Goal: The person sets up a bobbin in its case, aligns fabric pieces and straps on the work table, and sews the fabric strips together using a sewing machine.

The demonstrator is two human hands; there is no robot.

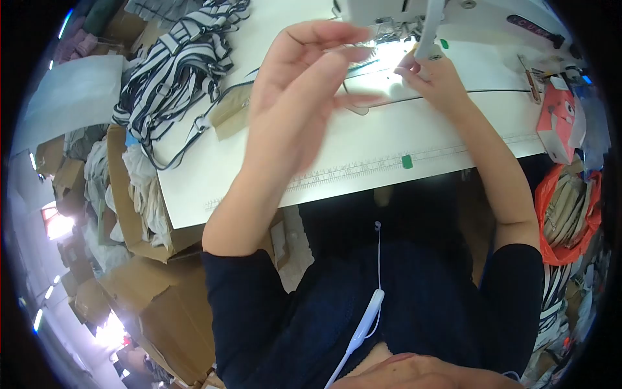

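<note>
My left hand (291, 97) is raised above the white sewing table (453, 129). Its fingers are curved but apart, smeared by motion, and nothing shows between them. Beyond it stands the sewing machine head (372, 13), its lamp glaring over the needle area. My right hand (439, 81) is beside that bright area, thumb and fingertips pinched together; glare hides what they hold, if anything. Left of my left hand lies a khaki fabric piece (230, 111), partly covered by the hand, with a dark strap running by it.
Black-and-white striped straps (184, 65) are heaped on the table's left. A printed ruler (350, 174) follows the front edge. Cardboard boxes (168, 324) stand at left. A red bag (557, 249) of fabric hangs at right, below a red box (557, 120).
</note>
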